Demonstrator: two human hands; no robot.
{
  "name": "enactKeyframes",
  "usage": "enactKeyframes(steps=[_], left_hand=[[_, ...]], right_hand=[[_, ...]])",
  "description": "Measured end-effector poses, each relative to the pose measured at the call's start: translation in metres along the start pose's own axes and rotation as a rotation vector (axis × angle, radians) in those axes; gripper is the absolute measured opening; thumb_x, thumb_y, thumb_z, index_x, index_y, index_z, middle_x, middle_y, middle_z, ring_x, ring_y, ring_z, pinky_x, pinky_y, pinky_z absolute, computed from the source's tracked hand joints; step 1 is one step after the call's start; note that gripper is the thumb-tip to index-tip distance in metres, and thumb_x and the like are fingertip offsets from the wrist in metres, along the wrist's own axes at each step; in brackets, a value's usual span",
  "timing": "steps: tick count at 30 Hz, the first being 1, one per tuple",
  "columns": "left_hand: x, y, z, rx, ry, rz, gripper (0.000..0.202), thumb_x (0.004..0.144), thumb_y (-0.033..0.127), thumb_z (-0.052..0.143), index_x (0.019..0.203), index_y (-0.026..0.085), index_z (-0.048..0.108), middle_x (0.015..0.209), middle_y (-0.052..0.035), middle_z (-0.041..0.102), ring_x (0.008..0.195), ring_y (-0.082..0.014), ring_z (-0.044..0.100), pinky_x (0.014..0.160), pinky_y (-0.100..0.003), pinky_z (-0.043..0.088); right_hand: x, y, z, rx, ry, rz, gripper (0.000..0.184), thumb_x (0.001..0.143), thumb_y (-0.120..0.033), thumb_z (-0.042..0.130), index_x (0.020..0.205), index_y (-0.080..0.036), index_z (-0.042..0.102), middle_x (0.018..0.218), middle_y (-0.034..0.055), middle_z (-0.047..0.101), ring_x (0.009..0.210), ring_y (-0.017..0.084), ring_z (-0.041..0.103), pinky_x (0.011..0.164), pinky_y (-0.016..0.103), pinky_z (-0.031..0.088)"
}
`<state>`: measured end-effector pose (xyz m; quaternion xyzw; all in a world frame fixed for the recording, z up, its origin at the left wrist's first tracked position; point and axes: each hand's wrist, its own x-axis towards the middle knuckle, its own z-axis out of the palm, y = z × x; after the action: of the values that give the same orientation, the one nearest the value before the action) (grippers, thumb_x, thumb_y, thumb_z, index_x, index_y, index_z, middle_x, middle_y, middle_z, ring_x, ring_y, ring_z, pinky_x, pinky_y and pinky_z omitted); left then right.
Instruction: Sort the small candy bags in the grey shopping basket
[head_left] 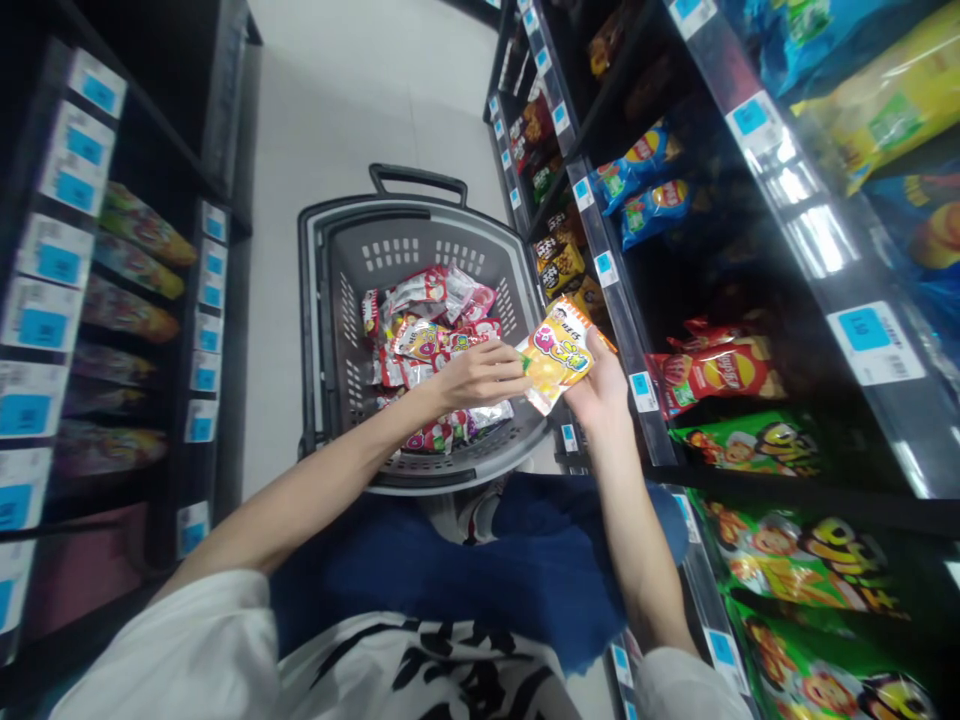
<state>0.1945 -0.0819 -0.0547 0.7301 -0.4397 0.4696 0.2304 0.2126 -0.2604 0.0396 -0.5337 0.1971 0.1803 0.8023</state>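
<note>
Left hand (486,376): fingers curled, nearly closed, tips at packet's left edge; cannot tell if they pinch it.
Right hand (604,388): partly closed, thumb over the front, gripping packet's right side.
Yellow packet (556,354): up over basket's right rim, tilted, printed front facing up.
Basket (450,228): in front of knees, snack packets (420,340) piled inside.
Right shelf (810,485): chip bags (724,378) beside right arm.
Handling tip: right grip should stay firm near the edge; left fingers light, film probably crumples easily; keep knuckles off shelf edge.
</note>
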Motion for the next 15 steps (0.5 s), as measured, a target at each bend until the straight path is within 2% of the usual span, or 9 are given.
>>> enactKeyframes(steps=[2,4,6,8,10,13,15], left_hand=[[-0.005,-0.001,0.004,-0.024,-0.040,-0.075,0.024,0.095,0.018,0.061,0.118,0.022,0.063,0.111,-0.0059,0.072,0.106,-0.0207,0.062,0.089,-0.037,0.055],[-0.008,-0.002,0.008,-0.132,-0.113,-0.171,0.043,0.094,0.019,0.061,0.136,0.024,0.057,0.138,-0.0118,0.063,0.131,-0.0262,0.055,0.107,-0.046,0.052],[-0.010,-0.002,0.012,-0.342,-0.177,-0.276,0.055,0.095,0.029,0.062,0.148,0.022,0.049,0.153,-0.0167,0.052,0.144,-0.0309,0.046,0.118,-0.054,0.045],[-0.009,-0.001,0.015,-0.604,-0.203,-0.463,0.062,0.097,0.041,0.061,0.153,0.021,0.045,0.154,-0.0183,0.050,0.143,-0.0328,0.049,0.121,-0.056,0.042],[-0.006,0.002,0.016,-0.890,-0.164,-0.772,0.066,0.097,0.052,0.059,0.154,0.020,0.046,0.150,-0.0173,0.056,0.134,-0.0325,0.058,0.118,-0.056,0.046],[0.000,0.004,0.018,-1.321,0.020,-1.204,0.072,0.096,0.062,0.055,0.152,0.016,0.047,0.144,-0.0181,0.062,0.126,-0.0334,0.064,0.109,-0.057,0.053],[0.001,0.003,0.018,-1.545,0.118,-1.342,0.075,0.097,0.066,0.049,0.149,0.012,0.050,0.139,-0.0206,0.064,0.128,-0.0351,0.064,0.109,-0.059,0.053]], right_hand=[[-0.006,0.009,0.003,0.000,-0.024,0.014,0.042,0.108,-0.045,0.033,0.123,-0.017,0.061,0.129,0.0089,0.072,0.124,0.021,0.065,0.107,0.042,0.055],[-0.012,0.016,0.004,-0.007,-0.083,0.001,0.039,0.105,-0.047,0.040,0.116,-0.019,0.065,0.124,0.0070,0.074,0.122,0.021,0.066,0.107,0.039,0.054],[-0.017,0.020,0.003,-0.031,-0.144,-0.072,0.032,0.097,-0.048,0.057,0.111,-0.021,0.068,0.121,0.0045,0.074,0.122,0.021,0.065,0.108,0.036,0.053],[-0.020,0.021,0.001,-0.097,-0.176,-0.173,0.033,0.086,-0.047,0.073,0.109,-0.024,0.069,0.119,0.0015,0.073,0.121,0.021,0.064,0.109,0.036,0.051],[-0.018,0.021,-0.003,-0.197,-0.153,-0.260,0.041,0.077,-0.043,0.083,0.112,-0.026,0.069,0.121,-0.0012,0.071,0.123,0.019,0.062,0.112,0.034,0.047],[-0.009,0.024,-0.009,-0.285,-0.026,-0.371,0.053,0.069,-0.037,0.088,0.117,-0.028,0.066,0.128,-0.0011,0.069,0.127,0.017,0.060,0.114,0.032,0.044],[0.000,0.027,-0.013,-0.259,0.071,-0.388,0.057,0.066,-0.033,0.089,0.116,-0.027,0.064,0.122,-0.0001,0.072,0.117,0.018,0.065,0.106,0.033,0.049]])
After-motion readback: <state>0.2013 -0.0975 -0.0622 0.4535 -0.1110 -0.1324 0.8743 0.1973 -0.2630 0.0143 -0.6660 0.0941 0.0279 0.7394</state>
